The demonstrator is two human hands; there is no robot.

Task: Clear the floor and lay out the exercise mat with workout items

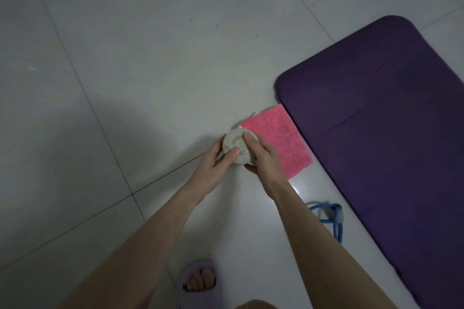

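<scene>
Grip: left hand (218, 159) and right hand (264, 156) clasp a cream container (237, 143) beside pink towel (280, 144).

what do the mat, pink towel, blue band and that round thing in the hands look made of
Mat: likely foam, matte purple; thick rounded edge, soft crease.
Towel: terry-like cloth, fuzzy nap.
Band: probably rubber tubing, smooth; too small to be sure.
Round thing: matte cream, perhaps plastic or ceramic; the left hand and right hand grip it.
</scene>
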